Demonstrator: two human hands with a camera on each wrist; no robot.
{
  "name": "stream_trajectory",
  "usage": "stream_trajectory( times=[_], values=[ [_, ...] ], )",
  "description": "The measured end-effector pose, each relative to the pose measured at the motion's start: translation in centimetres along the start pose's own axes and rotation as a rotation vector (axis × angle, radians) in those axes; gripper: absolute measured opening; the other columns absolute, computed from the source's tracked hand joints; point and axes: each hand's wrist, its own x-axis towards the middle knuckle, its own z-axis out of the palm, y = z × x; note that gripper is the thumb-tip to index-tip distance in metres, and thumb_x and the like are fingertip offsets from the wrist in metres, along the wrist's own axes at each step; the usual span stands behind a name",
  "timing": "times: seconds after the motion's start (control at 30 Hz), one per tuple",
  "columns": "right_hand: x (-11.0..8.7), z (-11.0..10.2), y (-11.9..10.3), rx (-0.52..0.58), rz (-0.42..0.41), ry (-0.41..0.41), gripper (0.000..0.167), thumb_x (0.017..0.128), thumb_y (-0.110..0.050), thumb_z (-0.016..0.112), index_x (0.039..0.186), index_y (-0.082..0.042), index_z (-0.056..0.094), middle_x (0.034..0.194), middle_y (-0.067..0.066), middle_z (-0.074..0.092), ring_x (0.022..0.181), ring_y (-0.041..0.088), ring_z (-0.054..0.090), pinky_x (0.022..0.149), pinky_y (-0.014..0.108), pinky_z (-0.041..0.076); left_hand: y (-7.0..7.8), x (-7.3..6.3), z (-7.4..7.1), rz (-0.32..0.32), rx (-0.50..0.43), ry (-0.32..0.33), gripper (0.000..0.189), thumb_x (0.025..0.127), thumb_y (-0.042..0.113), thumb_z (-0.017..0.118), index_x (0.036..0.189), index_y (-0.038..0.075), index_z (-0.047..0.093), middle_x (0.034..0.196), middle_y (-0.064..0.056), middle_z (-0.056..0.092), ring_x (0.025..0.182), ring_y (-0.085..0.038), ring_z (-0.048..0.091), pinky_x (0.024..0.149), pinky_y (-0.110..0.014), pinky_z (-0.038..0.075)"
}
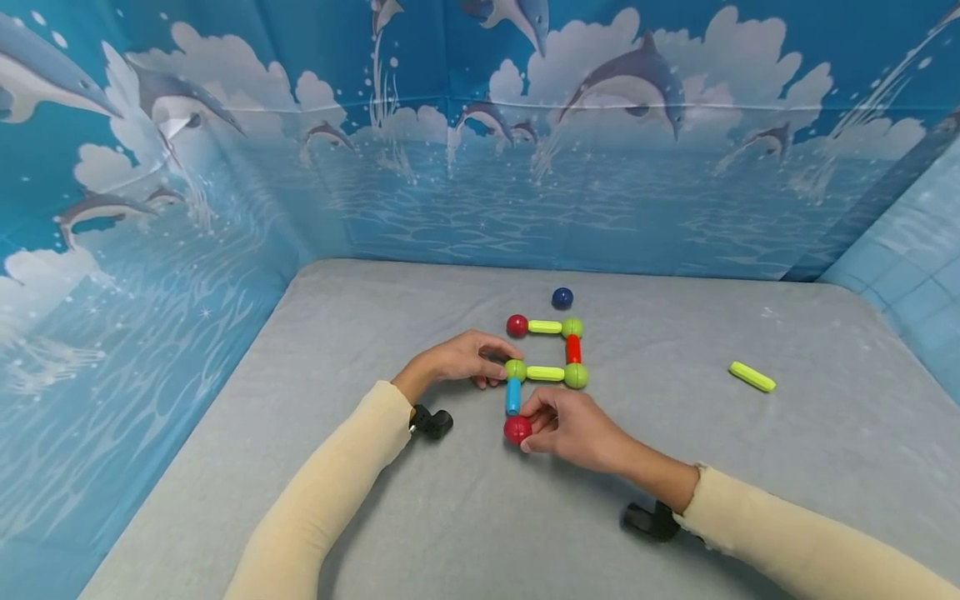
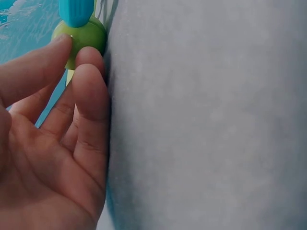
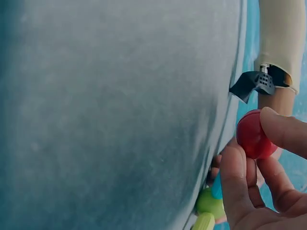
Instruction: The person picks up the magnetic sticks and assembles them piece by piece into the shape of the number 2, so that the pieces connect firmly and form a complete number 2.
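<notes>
My left hand [image 1: 468, 357] pinches a green ball [image 1: 515, 369] at the near left corner of a ball-and-rod figure; the left wrist view shows thumb and fingers on that ball [image 2: 96, 38]. From it a blue rod [image 1: 513, 397] points toward me. At the rod's near end, my right hand [image 1: 573, 429] holds a red ball [image 1: 517, 430] between thumb and fingers. Whether ball and rod touch, I cannot tell. A yellow-green rod [image 1: 545, 373] runs right to another green ball [image 1: 576, 376], then a red rod [image 1: 573, 350] leads away to a third green ball [image 1: 572, 327].
At the far side, another yellow-green rod [image 1: 545, 327] ends in a second red ball [image 1: 517, 326]. A dark blue ball [image 1: 562, 297] lies behind the figure. One loose yellow-green rod [image 1: 752, 377] is off to the right on the grey tabletop [image 1: 420, 517]. Dolphin-print curtains [image 1: 480, 208] enclose the back and sides.
</notes>
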Motion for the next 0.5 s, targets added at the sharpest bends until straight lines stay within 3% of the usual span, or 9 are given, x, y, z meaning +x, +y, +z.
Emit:
stream_trajectory(
  times=[0.5],
  values=[
    [1.1,0.6,0.2,-0.053,-0.007,0.035,0.025,0.079,-0.004,0.081,0.096,-0.005,0.064,0.092,0.005,0.069,0.08,0.01,0.064,0.069,0.019,0.054,-0.1,0.0,-0.1,0.011,-0.009,0.0,0.037,0.096,0.01,0.063,0.133,0.015,0.063,0.122,-0.008,0.068,0.079,-0.011,0.063,0.068,-0.024,0.054]
  ],
)
